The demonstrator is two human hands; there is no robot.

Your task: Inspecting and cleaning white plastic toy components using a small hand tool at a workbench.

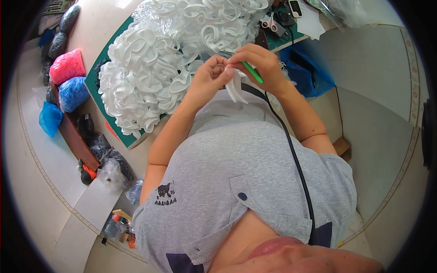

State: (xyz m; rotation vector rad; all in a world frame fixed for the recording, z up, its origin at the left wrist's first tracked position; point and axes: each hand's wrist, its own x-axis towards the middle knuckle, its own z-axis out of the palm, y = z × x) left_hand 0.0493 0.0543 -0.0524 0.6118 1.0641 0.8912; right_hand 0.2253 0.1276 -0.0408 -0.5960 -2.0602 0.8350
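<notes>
Close to the chest, two bare hands meet over a soft white strip (234, 88). The left hand (210, 78) pinches the strip's upper end between thumb and fingers. The right hand (263, 66) is closed around a slim bright-green tool (252, 73), which slants down across the palm; its fingertips meet those of the left hand at the strip's top, and whether they also grip the strip is hard to tell. The strip's loose ends hang below the fingers, in front of the person's lap.

Just beyond the hands, a large heap of white looped strips (141, 68) covers much of a green tabletop (94, 86). Toward the table's right side lie scissors (271, 25) with pinkish handles. Below that corner sits an open blue bag (314, 78).

Farther left stand a filled pink bag (67, 66) and a filled blue bag (73, 94). The person wears a grey shirt (246, 168), with a black cord (297, 159) running down its right side.
</notes>
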